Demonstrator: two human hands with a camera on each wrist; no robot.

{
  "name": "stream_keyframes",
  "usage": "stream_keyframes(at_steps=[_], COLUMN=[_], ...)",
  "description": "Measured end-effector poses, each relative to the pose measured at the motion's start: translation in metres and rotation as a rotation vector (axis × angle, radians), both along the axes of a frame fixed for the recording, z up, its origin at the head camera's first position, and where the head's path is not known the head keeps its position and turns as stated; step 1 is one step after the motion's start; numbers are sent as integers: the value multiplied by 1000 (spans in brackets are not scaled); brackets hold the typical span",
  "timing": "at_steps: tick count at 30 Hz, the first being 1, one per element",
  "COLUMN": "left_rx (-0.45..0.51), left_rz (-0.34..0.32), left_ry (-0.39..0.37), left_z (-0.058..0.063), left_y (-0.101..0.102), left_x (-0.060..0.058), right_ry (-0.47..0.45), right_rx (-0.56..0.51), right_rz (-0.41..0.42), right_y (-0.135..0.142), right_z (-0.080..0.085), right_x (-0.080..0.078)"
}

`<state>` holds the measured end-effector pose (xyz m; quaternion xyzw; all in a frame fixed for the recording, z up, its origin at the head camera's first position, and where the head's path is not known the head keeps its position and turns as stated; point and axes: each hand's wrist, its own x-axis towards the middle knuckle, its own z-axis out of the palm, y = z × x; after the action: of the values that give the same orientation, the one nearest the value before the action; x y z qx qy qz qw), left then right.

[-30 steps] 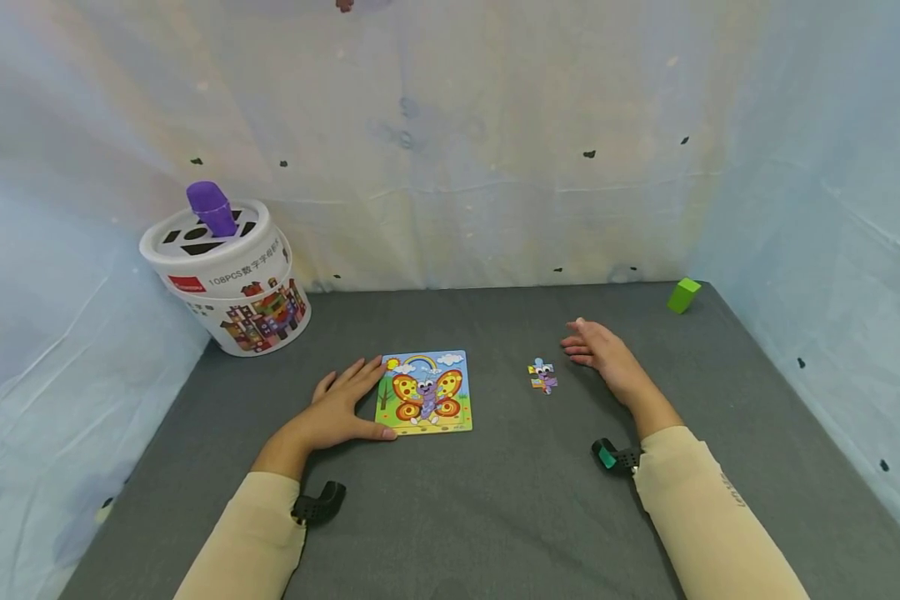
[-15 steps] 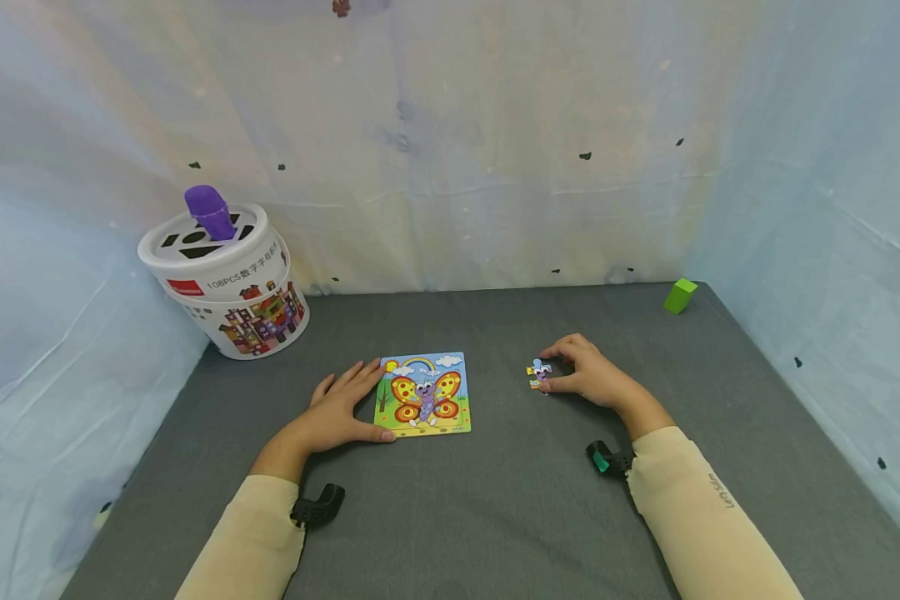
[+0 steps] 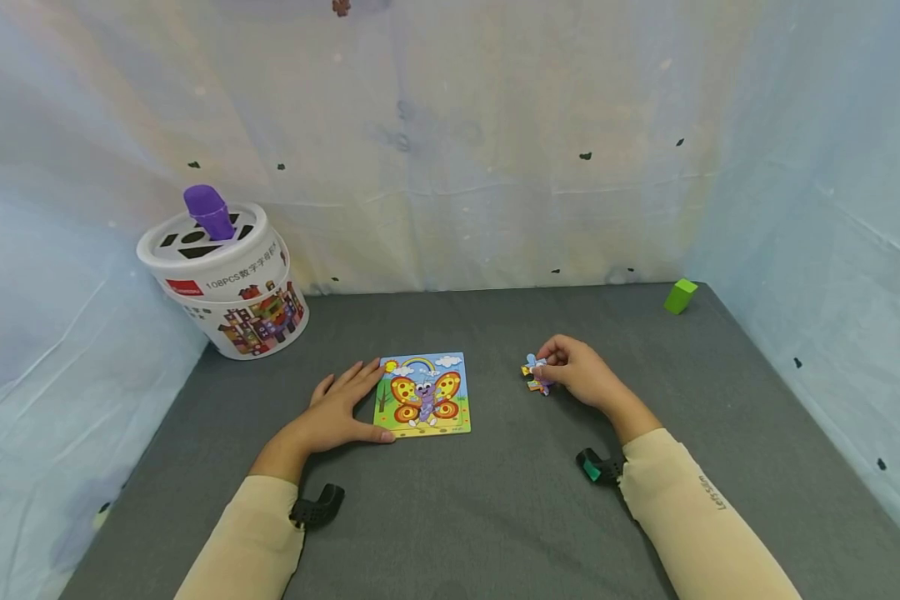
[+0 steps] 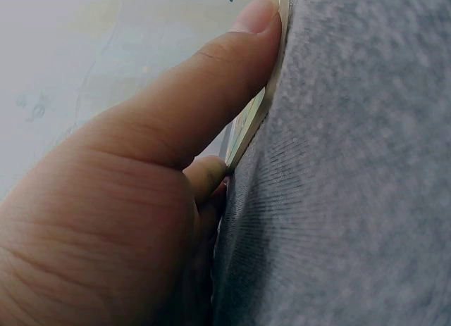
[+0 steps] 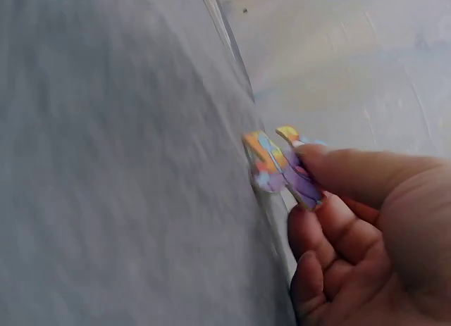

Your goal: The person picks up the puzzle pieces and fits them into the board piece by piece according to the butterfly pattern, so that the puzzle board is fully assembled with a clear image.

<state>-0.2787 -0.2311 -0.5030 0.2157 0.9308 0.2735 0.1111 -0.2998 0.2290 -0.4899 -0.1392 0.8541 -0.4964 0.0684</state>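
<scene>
A square butterfly puzzle board [image 3: 427, 393] lies flat on the grey table, left of the middle in the head view. My left hand [image 3: 337, 417] rests against its left side, fingers fairly straight at the upper left corner and thumb at the lower left one. In the left wrist view, the thumb [image 4: 232, 55] lies along the board's edge. My right hand [image 3: 587, 373] pinches a small jigsaw puzzle piece [image 5: 304, 184] between thumb and fingers, to the right of the board. The piece is purple, yellow and blue; the thumb covers part of it.
A white bucket [image 3: 228, 287] with a purple block [image 3: 210, 212] sticking up from its lid stands at the back left. Near the back right corner sits a green block [image 3: 679, 296]. Pale cloth walls [image 3: 450, 167] bound the table's back and sides.
My right hand has come left to the puzzle piece, which lay on the table, and now pinches it and has tilted it. The left hand and the board stay in place.
</scene>
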Motion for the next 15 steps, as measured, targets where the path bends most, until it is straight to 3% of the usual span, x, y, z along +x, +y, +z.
stream_keyframes(at_steps=[8,15], left_rx=[-4,6], left_rz=[-6,-3], left_ry=[-2,6], left_z=[1,1], left_y=[0,0], left_x=[0,0], right_ry=[-5,49], right_rx=[-111,-146], right_rz=[-4,12], right_y=[-30,-59], right_z=[2,6], right_x=[5,10])
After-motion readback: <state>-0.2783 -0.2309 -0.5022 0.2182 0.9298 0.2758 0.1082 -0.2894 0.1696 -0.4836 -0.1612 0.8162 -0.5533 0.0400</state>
